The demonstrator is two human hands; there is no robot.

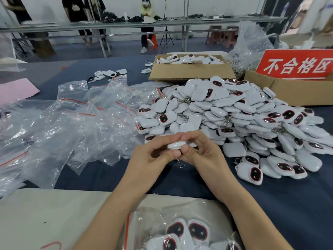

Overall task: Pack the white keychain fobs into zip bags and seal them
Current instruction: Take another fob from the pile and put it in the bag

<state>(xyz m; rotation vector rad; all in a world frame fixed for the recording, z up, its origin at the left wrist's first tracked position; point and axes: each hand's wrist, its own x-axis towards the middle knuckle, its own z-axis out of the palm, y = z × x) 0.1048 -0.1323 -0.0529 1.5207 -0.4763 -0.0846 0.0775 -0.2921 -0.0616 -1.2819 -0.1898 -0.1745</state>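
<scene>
Dark cloth (pixel 297 204) covers the table; pale mat (pixel 54 213) along the near edge, 6 to 8 o'clock.

Pile (pixel 234 120) of white fobs fills 12 to 4 o'clock of the hands and runs right up behind the fingertips. Many lie face up, showing a dark oval window rimmed in red; metal clasps tangled among them.

Empty bags (pixel 72 123), clear with red zip strips, heaped and crumpled from 8 to 11 o'clock, their near edge just beside the left wrist.

Box (pixel 191 69) at 12 o'clock, open, more white pieces inside. Second box (pixel 288 91) at 2 o'clock behind the pile, red sign (pixel 295 64) with white characters propped in it.

Pink sheet (pixel 16 89) far out at 10 o'clock. A few loose shells (pixel 110 73) at 11.

Packed bag (pixel 180 230) at 6 o'clock, between the forearms, several fobs inside, windows up.

Fob (pixel 175 145): dead centre, held off the cloth, edge-on to the camera, only its white rim showing. Ring (pixel 180 164) hangs below it.

Left hand (pixel 155 156) and right hand (pixel 203 152) meet on it, fingers curled over the top, thumbs beneath, both pinching it.
</scene>
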